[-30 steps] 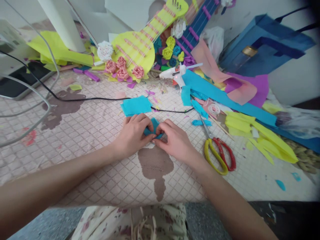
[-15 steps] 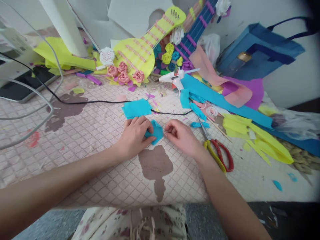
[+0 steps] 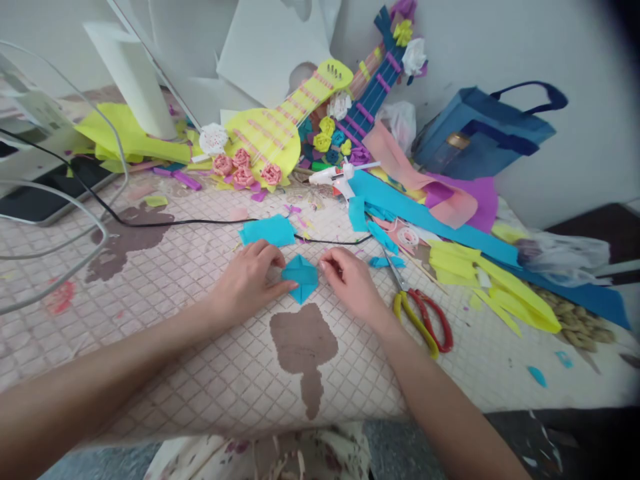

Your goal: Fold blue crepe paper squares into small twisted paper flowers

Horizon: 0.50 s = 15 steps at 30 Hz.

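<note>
A small piece of turquoise crepe paper (image 3: 301,277), folded into a diamond with crease lines across it, lies on the patterned tablecloth between my hands. My left hand (image 3: 249,277) grips its left side, thumb on the lower edge and bent index finger at the upper left. My right hand (image 3: 351,283) is closed, thumb and index fingertips together right at the paper's right corner; whether they pinch it is too small to tell. Just behind lies a flat stack of turquoise crepe paper (image 3: 269,231). Scissors (image 3: 417,307) with red and yellow handles lie right of my right hand.
A white glue gun (image 3: 336,179) rests at the back, its black cord (image 3: 200,221) running across the cloth. Behind stand a yellow paper guitar (image 3: 265,140) and a blue one (image 3: 367,107). Crepe strips (image 3: 440,223), yellow scraps (image 3: 495,287) and a blue bag (image 3: 475,133) fill the right.
My left fingers have drawn back leftward, uncovering more of the folded turquoise paper, which now shows as a flat diamond. My right hand stays by its right corner. The camera view has shifted slightly.
</note>
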Tool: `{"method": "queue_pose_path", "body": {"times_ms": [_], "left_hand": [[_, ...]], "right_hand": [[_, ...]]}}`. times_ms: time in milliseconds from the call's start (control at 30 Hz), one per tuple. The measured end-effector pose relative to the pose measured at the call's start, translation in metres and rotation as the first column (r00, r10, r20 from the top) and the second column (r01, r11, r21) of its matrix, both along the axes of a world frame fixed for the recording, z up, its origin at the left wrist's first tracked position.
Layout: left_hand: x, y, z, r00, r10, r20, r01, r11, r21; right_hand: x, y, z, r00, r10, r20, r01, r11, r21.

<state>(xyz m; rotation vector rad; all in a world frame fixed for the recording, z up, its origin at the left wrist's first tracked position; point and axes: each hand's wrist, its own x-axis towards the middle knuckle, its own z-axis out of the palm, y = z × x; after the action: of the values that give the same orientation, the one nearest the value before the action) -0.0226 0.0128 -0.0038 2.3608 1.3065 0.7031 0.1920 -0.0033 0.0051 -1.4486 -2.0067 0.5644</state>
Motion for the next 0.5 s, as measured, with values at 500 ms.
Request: {"method": "queue_pose_path", "body": {"times_ms": [500], "left_hand": [[0.007, 0.009, 0.002, 0.998, 0.057, -0.010, -0.057, 0.995, -0.079]], "right_hand": [[-0.006, 0.013, -0.006, 0.998, -0.013, 0.061, 0.016, 0.999, -0.046]]}}
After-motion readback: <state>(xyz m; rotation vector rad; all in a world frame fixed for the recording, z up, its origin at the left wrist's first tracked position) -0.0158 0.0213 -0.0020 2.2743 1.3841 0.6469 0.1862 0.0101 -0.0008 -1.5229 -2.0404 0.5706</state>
